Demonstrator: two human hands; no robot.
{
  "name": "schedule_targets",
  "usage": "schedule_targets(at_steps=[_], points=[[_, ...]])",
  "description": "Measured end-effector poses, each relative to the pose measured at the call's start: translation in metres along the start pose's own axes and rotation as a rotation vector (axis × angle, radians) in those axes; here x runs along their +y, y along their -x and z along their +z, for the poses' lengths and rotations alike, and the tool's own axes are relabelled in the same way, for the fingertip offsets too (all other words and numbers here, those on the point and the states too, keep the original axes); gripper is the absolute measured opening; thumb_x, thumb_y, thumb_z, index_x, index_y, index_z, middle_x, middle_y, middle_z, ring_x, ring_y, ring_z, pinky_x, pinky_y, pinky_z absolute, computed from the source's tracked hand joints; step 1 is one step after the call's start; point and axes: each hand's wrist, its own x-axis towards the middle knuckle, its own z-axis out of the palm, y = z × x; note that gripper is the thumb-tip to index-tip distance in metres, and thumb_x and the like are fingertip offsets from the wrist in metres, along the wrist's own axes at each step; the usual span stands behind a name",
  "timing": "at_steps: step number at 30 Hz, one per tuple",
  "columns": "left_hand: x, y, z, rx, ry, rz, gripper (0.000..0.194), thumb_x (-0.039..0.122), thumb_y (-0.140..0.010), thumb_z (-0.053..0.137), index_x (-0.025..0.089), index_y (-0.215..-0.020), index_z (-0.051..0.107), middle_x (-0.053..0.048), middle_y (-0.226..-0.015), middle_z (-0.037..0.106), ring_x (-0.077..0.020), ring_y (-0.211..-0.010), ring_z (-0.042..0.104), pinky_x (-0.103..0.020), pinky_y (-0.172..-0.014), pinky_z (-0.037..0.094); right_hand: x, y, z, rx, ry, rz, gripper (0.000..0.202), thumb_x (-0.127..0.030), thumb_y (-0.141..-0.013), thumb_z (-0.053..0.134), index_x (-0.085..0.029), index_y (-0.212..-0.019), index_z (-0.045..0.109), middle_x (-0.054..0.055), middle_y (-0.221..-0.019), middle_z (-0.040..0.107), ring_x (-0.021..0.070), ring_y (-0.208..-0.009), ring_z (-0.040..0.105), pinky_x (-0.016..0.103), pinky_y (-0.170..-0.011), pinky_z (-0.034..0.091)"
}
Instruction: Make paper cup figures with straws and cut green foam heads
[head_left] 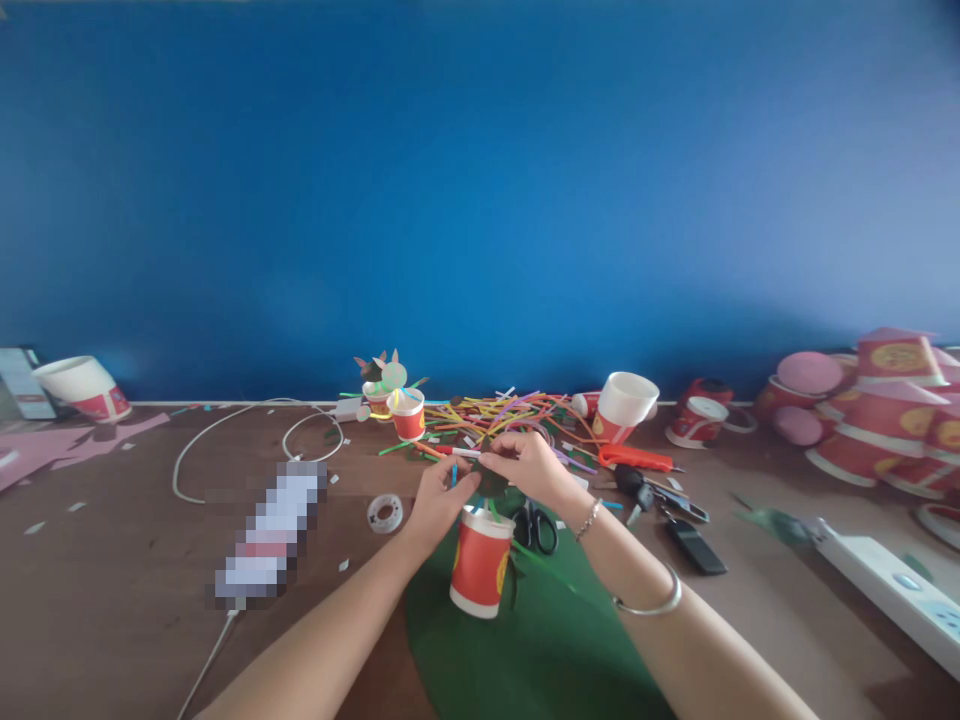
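A red paper cup point(477, 565) with a white rim and yellow print stands on a green sheet point(547, 650), with thin green and blue strips rising from its top. Just above it, my right hand point(532, 472) pinches a dark green paper piece point(491, 483). The fingers of my left hand point(439, 497) close on the left side of the same piece. Close to the fingertips is a red-and-white stick point(459, 452); whether it is touched I cannot tell. Black-handled scissors point(536, 530) lie right behind the cup.
Colourful pipe cleaners point(510, 412) are heaped by the wall. A tape roll point(385, 513) and a phone point(270, 535) on a cable lie left. Right are an orange glue gun point(637, 458), keys point(636, 487), a power strip point(892, 590) and stacked red cups point(885, 435).
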Motion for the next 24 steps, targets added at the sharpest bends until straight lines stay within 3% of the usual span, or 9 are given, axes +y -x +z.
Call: schedule_targets(at_steps=[3, 6, 9, 13, 17, 20, 24], points=[[-0.003, -0.003, -0.003, 0.056, -0.008, -0.007, 0.021, 0.033, -0.068, 0.061, 0.018, -0.059, 0.05, 0.004, -0.055, 0.042, -0.0102, -0.056, 0.039, -0.022, -0.056, 0.033, 0.0, 0.0, 0.001, 0.037, 0.097, -0.055, 0.024, -0.032, -0.083, 0.05, -0.017, -0.083, 0.068, 0.003, -0.069, 0.063, 0.0145, -0.062, 0.053, 0.024, -0.058, 0.037], [-0.006, -0.007, -0.005, 0.096, 0.039, -0.056, 0.024, 0.034, -0.065, 0.063, 0.018, -0.057, 0.047, 0.006, -0.053, 0.041, -0.0092, -0.053, 0.04, -0.021, -0.055, 0.035, 0.003, -0.001, -0.005, 0.028, 0.24, -0.037, 0.03, -0.029, -0.088, 0.042, -0.017, -0.099, 0.068, 0.004, -0.074, 0.067, 0.0155, -0.064, 0.057, 0.024, -0.06, 0.037], [-0.007, -0.009, -0.008, 0.137, 0.119, -0.136, 0.022, 0.033, -0.061, 0.063, 0.018, -0.061, 0.047, 0.007, -0.053, 0.044, -0.0091, -0.05, 0.045, -0.022, -0.053, 0.039, 0.006, 0.0, -0.017, -0.045, 0.425, 0.037, 0.025, -0.02, -0.082, 0.045, -0.017, -0.085, 0.07, 0.005, -0.074, 0.069, 0.0154, -0.067, 0.059, 0.023, -0.061, 0.036], [-0.009, -0.013, -0.013, 0.215, 0.148, -0.182, 0.021, 0.027, -0.058, 0.063, 0.019, -0.074, 0.051, 0.007, -0.056, 0.051, -0.0105, -0.048, 0.05, -0.022, -0.05, 0.04, 0.01, 0.002, -0.028, -0.319, 0.51, 0.064, 0.022, -0.009, -0.067, 0.052, -0.018, -0.071, 0.071, 0.003, -0.075, 0.071, 0.0153, -0.07, 0.062, 0.021, -0.061, 0.037], [-0.017, -0.018, -0.018, 0.295, 0.122, -0.171, 0.023, 0.022, -0.059, 0.061, 0.017, -0.081, 0.057, 0.004, -0.063, 0.057, -0.0115, -0.054, 0.053, -0.024, -0.055, 0.042, 0.014, 0.005, -0.024, -0.542, 0.474, 0.048, 0.021, -0.008, -0.059, 0.055, -0.019, -0.066, 0.071, 0.002, -0.071, 0.072, 0.0161, -0.067, 0.063, 0.021, -0.057, 0.038], [-0.026, -0.023, -0.021, 0.361, 0.115, -0.155, 0.026, 0.017, -0.058, 0.059, 0.016, -0.085, 0.058, 0.0, -0.074, 0.06, -0.012, -0.061, 0.056, -0.024, -0.058, 0.044, 0.016, 0.008, -0.015, -0.597, 0.472, 0.052, 0.024, -0.006, -0.055, 0.054, -0.021, -0.062, 0.071, 0.001, -0.066, 0.071, 0.0155, -0.062, 0.063, 0.021, -0.053, 0.037], [-0.033, -0.027, -0.023, 0.43, 0.125, -0.117, 0.03, 0.018, -0.062, 0.057, 0.017, -0.092, 0.055, -0.005, -0.089, 0.062, -0.0137, -0.069, 0.059, -0.026, -0.061, 0.046, 0.017, 0.011, -0.008, -0.543, 0.509, 0.027, 0.026, -0.005, -0.053, 0.055, -0.022, -0.065, 0.071, 0.002, -0.067, 0.07, 0.0163, -0.062, 0.062, 0.022, -0.052, 0.034]])
